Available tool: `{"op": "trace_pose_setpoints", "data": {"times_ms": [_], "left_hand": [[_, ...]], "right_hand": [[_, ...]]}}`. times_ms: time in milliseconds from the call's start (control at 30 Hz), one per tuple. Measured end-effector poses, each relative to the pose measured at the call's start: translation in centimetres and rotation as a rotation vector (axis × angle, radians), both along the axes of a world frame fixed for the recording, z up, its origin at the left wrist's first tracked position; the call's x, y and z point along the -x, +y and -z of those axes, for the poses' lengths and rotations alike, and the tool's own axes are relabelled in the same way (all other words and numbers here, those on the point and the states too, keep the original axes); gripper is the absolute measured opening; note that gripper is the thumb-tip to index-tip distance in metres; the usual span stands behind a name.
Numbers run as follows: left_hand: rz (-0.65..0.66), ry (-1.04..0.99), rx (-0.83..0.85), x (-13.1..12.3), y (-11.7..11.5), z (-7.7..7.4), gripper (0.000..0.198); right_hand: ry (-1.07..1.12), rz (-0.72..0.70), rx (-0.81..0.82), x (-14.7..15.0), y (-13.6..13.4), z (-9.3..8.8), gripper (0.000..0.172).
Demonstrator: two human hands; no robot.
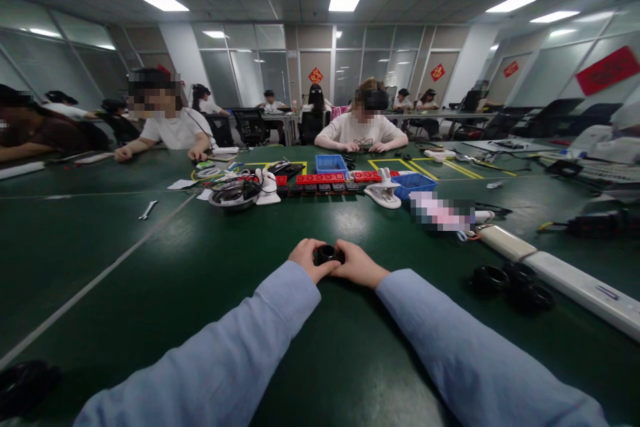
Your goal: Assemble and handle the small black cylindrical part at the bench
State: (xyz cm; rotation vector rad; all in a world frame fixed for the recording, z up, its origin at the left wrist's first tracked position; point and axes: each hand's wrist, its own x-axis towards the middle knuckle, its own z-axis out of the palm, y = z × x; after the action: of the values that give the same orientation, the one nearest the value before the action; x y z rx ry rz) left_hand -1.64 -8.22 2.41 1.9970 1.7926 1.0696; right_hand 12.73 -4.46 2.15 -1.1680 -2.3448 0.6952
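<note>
Both of my hands meet over the green table, right in front of me, around a glossy black ring-shaped part (327, 252) with a round hole facing up. My left hand (305, 259) curls around its left side, and my right hand (357, 263) grips the right side, thumbs close together at the near edge. Fingers cover much of the part's outer wall. To the right lie several similar black rings (490, 278) in a cluster. Another dark, rounded black piece (25, 383) sits at the lower left, partly cut off by the frame.
Red power strips (320, 179) run across the middle, near blue bins (331, 163), a bowl of cables (235, 195) and white clamps (384, 190). A wrench (148, 210) lies left. A long white bar (560, 273) stretches along the right. A co-worker (367, 123) sits opposite.
</note>
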Motion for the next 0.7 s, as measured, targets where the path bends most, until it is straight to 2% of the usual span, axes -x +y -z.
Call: {"op": "trace_pose_setpoints", "data": {"times_ms": [100,200,267,333,433,567,700], "left_hand": [[-0.054,0.011,-0.043,0.0,0.2,0.0,0.041],[-0.007,-0.059,-0.021,0.5,0.6,0.1,0.039],[0.091,-0.143,0.035,0.9,0.8,0.3,0.039],[0.205,-0.229,0.108,1.3,1.0,0.6,0.041],[0.306,-0.290,0.171,1.7,1.1,0.9,0.044],[0.304,-0.276,0.163,1.8,1.2,1.1,0.045],[0.313,-0.253,0.168,1.8,1.3,1.0,0.047]], "right_hand": [[-0.121,0.165,-0.188,1.2,-0.9,0.0,0.026],[-0.121,0.186,-0.197,1.2,-1.3,-0.4,0.031],[-0.055,0.093,-0.136,0.5,-1.2,-0.7,0.043],[0.006,-0.077,-0.054,-0.4,-0.7,-1.0,0.055],[0.037,-0.290,0.036,-1.6,0.1,-1.2,0.056],[-0.020,-0.325,-0.024,-1.8,0.5,-1.2,0.043],[-0.047,-0.318,-0.070,-1.6,0.4,-1.2,0.038]]}}
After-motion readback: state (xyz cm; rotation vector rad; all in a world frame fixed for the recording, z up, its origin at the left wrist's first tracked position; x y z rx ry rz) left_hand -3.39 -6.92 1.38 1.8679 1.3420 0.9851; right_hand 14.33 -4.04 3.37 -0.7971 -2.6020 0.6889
